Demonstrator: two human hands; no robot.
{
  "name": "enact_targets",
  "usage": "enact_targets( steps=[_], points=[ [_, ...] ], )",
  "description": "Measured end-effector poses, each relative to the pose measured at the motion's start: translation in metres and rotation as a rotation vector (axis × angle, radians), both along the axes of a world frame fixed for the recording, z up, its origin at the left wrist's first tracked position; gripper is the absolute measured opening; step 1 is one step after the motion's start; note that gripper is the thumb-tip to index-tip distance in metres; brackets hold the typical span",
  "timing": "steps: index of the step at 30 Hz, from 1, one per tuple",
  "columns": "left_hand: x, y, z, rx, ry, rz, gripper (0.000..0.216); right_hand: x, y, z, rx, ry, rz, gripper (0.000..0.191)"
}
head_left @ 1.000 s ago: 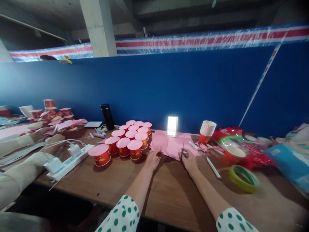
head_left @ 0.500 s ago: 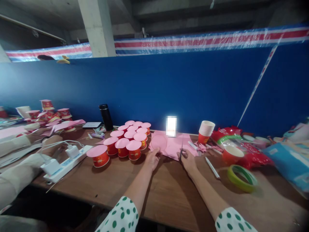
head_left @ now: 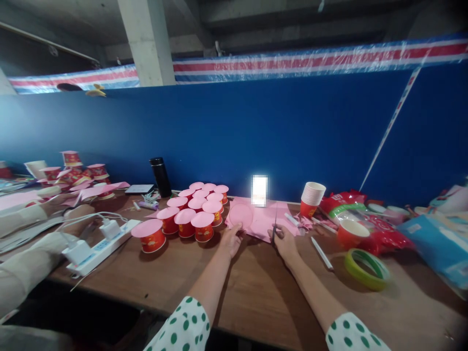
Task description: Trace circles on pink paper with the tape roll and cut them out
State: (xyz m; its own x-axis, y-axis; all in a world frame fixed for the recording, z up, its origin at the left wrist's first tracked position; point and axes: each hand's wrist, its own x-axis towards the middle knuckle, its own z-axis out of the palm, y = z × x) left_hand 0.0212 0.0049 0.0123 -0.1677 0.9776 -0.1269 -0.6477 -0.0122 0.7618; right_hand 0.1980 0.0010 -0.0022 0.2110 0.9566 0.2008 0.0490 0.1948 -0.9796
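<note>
My left hand (head_left: 233,240) pinches the near edge of a round pink paper piece (head_left: 241,213), which has a darker outline. My right hand (head_left: 285,243) grips dark-handled scissors (head_left: 275,233), their thin blades pointing away from me over a pink paper sheet (head_left: 263,222). The sheet lies flat on the table under the round piece and the scissors. To the left of my left hand stand several red paper cups (head_left: 185,229), each topped with a pink paper disc (head_left: 202,219).
Right of the sheet are a stack of paper cups (head_left: 312,195), a white pen (head_left: 321,253), a single cup (head_left: 353,234), a green tape roll (head_left: 351,265) and red plastic packages (head_left: 387,234). At left lie a power strip (head_left: 100,251) and a co-worker's sleeved arm (head_left: 32,261). A black flask (head_left: 161,178) stands behind.
</note>
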Motion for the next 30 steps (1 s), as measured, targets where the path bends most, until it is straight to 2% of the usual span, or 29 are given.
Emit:
enact_targets(
  steps=[9,21,30],
  points=[
    [-0.001,0.002,-0.003,0.004,-0.092,-0.047,0.026,-0.001,-0.001,0.000,0.001,-0.019,0.012,0.053],
    [0.002,0.003,-0.008,0.038,-0.049,-0.063,0.028,-0.006,-0.009,0.009,0.060,-0.103,0.050,0.047],
    [0.010,0.001,-0.005,0.001,0.049,-0.045,0.037,-0.006,-0.010,0.003,0.077,-0.096,0.104,0.043]
  ],
)
